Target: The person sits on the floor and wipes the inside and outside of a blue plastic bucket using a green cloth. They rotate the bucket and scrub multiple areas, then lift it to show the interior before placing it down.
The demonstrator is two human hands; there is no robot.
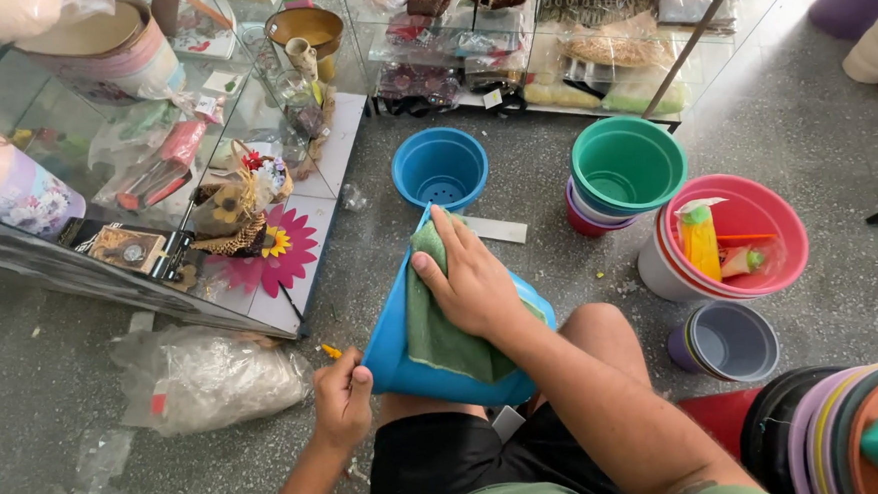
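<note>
Seen from above, a person sits on a speckled grey floor [815, 157] with a bright blue plastic pot [394, 350] lying on its side across their lap.

At far left stands a glass display case [291, 285] holding decorative boxes, dried flowers and a pink paper flower [281, 253]. Below it, on the floor, lies a crumpled clear plastic bag [206, 378].

The left hand [342, 402] is closed around the pot's lower left edge, thumb on top, gripping it steady. The pot is smooth and glossy, wider toward the person's body and narrowing away from them.

The right hand [471, 280] lies flat, fingers spread, pressing a green cloth [444, 342] against the pot's upper side; the cloth drapes down over the pot's wall.

Just beyond the hands, a second blue pot [440, 167] stands upright on the floor, drain holes visible in its base. A white strip [496, 230] lies between it and the held pot.

Further right, a teal pot [627, 162] sits nested in a stack of others. Beside it, a pink pot [749, 231] holds small packets, nested in a white one. A grey pot [732, 340] stands near the right knee. At the bottom right corner is a stack of nested pots in mixed colours [849, 426].
</note>
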